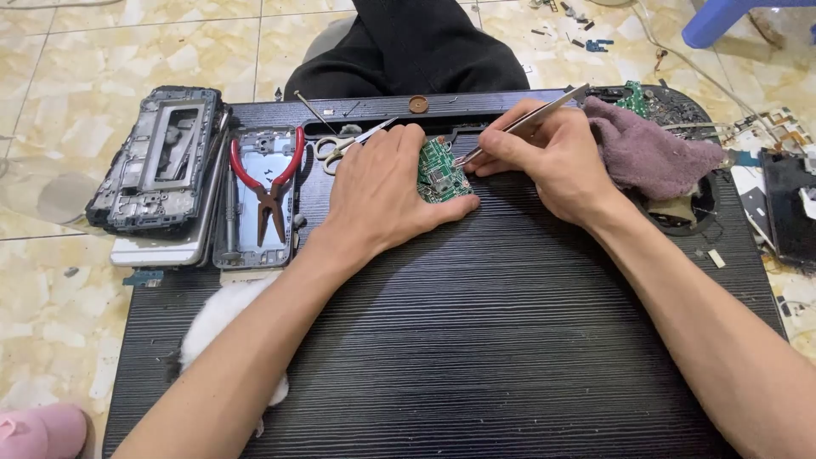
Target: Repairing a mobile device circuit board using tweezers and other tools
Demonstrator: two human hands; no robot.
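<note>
Near the worktop's (476, 340) far edge, upper centre of frame, left hand (382, 191) presses flat on the green circuit board (440, 172); right hand (552, 157) pinches tweezers (520, 126), long axis slanting upper right. Bare ribbed surface lies open below.

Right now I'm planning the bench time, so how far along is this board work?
Done: phone frames lie stripped at the left, red-handled pliers set aside. In hand: the left hand pins a green circuit board to the black ribbed mat, while the right hand works tweezers on it. Left: the board lies outside any frame.
</note>
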